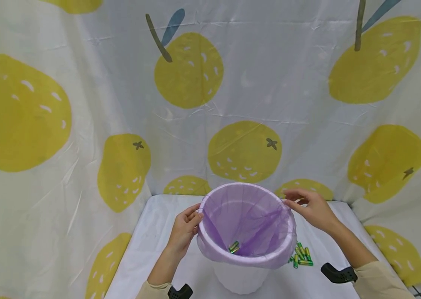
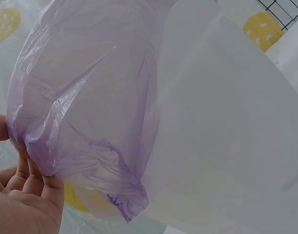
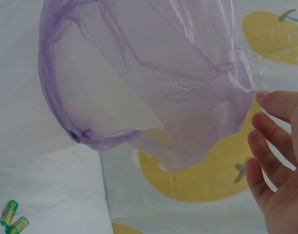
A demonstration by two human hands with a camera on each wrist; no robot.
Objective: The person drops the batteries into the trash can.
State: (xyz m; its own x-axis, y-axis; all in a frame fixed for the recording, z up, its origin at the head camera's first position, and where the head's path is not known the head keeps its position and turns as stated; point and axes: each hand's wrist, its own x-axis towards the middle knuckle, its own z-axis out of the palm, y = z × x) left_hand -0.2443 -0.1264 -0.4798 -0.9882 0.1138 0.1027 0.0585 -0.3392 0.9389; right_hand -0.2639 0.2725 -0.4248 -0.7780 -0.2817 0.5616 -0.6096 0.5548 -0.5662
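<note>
A light purple bag (image 1: 248,216) lines a white trash bin (image 1: 241,277), its edge folded out over the rim and hanging outside. At the bin's left side, my left hand (image 1: 185,228) grips the bagged rim, thumb on one side and fingers curled behind the film (image 2: 90,92). My right hand (image 1: 313,209) is at the right rim. Its thumb tip touches the bag's edge (image 3: 244,92), while the other fingers hang loosely bent, apart from the film. Inside the bin lie a couple of green-and-gold batteries (image 1: 234,247).
More green batteries (image 1: 302,255) lie in a loose pile on the white tabletop (image 1: 169,207), right of the bin. A fruit-patterned curtain (image 1: 270,74) hangs behind and beside the table. Black wrist devices (image 1: 339,274) sit at both sleeves.
</note>
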